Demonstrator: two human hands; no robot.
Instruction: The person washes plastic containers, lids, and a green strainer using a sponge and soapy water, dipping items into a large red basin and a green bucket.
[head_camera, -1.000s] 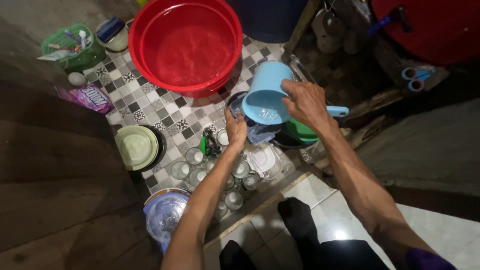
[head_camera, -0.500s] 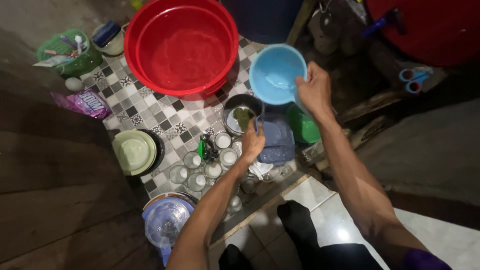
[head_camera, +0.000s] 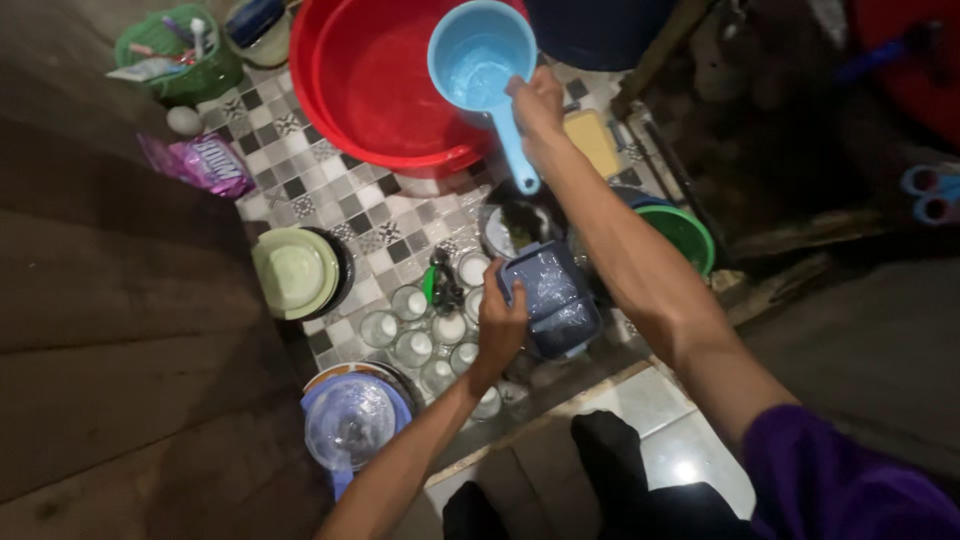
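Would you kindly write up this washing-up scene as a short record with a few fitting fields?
setting: checkered tile floor crowded with dishes, seen from above
left hand: left hand grips the rim of a blue-grey plastic container
right hand: right hand holds a light blue water dipper by its handle, over the red basin
near left hand: cluster of small drinking glasses
other items: pale green plate; green bowl; green basket; purple sachet; yellow sponge
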